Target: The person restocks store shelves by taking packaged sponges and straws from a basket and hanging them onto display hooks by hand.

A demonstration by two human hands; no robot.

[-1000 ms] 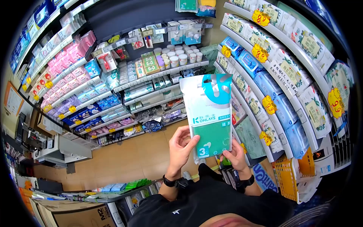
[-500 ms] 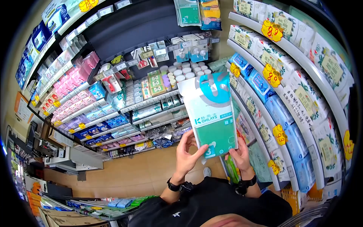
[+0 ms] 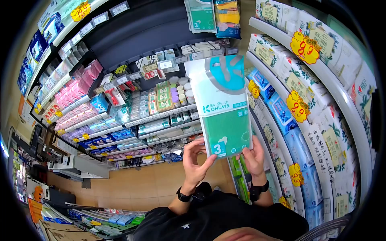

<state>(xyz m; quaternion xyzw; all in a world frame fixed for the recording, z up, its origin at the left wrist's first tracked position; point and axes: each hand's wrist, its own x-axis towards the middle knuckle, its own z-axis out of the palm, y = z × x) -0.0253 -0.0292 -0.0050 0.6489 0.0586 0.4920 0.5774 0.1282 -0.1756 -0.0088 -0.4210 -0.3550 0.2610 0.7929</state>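
Observation:
A flat teal-and-white KOHLAYS packet (image 3: pixel 225 116), marked with a 3, is held upright in front of me, its printed face toward the camera. My left hand (image 3: pixel 196 162) grips its lower left corner, thumb near the bottom edge. At the lower right corner my right hand (image 3: pixel 253 158) pinches it, thumb on the front. The fingers behind the packet are partly hidden. A similar teal packet (image 3: pixel 202 18) hangs at the top of the dark back panel, beside a yellow-and-blue packet (image 3: pixel 228 18).
Close on my right, curved shelves (image 3: pixel 281 30) hold white tissue packs and blue wipes packs (image 3: pixel 280 110) with yellow price tags. Ahead, a shelf unit (image 3: pixel 161 114) carries small boxes, tubs and scissors. Pink packs (image 3: pixel 80 80) fill the left shelves. Tan floor (image 3: pixel 136 180) lies below.
Both hands have raised the packet slightly, and it appears a little larger. The view has shifted, with the right-hand shelves looking closer. The grip stays the same.

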